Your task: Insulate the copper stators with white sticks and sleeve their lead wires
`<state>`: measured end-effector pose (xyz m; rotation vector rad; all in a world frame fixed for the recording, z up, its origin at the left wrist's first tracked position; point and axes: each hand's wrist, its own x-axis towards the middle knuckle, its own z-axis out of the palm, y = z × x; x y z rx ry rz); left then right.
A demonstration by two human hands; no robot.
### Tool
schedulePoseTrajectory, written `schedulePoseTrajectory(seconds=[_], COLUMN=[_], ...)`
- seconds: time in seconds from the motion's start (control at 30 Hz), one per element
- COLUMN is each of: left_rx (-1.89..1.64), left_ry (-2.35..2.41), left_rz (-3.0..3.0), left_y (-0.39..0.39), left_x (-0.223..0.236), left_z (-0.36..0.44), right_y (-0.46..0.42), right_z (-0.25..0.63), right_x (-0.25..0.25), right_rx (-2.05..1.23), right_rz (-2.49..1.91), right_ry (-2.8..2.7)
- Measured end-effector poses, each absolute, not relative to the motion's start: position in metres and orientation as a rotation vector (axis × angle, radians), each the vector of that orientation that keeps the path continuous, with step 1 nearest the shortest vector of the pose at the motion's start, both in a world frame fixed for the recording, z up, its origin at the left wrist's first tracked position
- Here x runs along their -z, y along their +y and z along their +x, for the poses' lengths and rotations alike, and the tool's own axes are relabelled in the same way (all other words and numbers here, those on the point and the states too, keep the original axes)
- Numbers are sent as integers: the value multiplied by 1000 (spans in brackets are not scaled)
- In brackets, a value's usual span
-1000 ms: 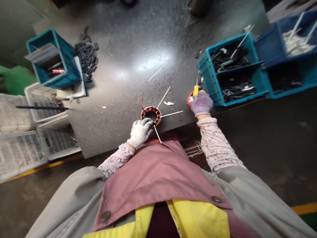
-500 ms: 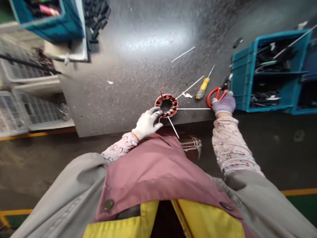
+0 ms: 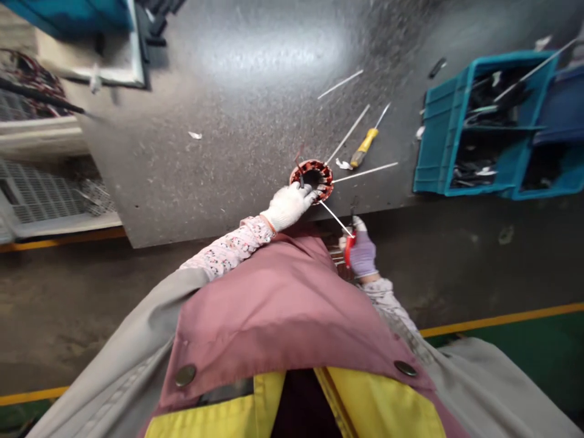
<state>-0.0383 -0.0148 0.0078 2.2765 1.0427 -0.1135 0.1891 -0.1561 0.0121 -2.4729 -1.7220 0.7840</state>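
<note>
A ring-shaped motor stator point(image 3: 326, 172) with copper windings lies near the front edge of the table. My left hand point(image 3: 288, 205), in a white glove, is closed on its near left rim, fingertips reaching into the bore. Three white strips like cable ties stick out from the stator; the nearest cable tie point(image 3: 336, 215) points toward my right hand. In a purple glove, my right hand point(image 3: 364, 250) grips red-handled cutters point(image 3: 349, 249) just off the table edge, dark jaws pointing away from me. Whether the jaws touch a tie I cannot tell.
A yellow-handled screwdriver point(image 3: 365, 148) lies right of the stator, beside a white scrap point(image 3: 344, 164). A loose white strip point(image 3: 340, 84) is farther back. Blue bins point(image 3: 438, 143) with dark parts stand at right. White crates point(image 3: 43, 225) and a blue bin point(image 3: 68, 18) are at left.
My right hand has lifted the cutters from beside the blue bins and brought them left and toward me, near the stator. My left hand stays on the stator.
</note>
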Motion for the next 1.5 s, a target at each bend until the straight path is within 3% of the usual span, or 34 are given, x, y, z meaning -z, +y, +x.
schedulePoseTrajectory(seconds=[0.4, 0.93, 1.2, 1.5], left_rx=[385, 332, 385, 439], left_ry=[1080, 973, 871, 783], left_rz=[2428, 2447, 2502, 2547], left_y=[-10, -2, 7, 15], left_x=[-19, -21, -27, -26], left_z=[-39, -51, -61, -66], right_y=[-133, -139, -103, -94], right_z=[110, 130, 136, 142], right_x=[11, 11, 10, -3], right_rx=[-685, -791, -824, -1014], right_rz=[-2509, -2541, -2476, -2595], right_ry=[-1571, -1484, -1534, -1579])
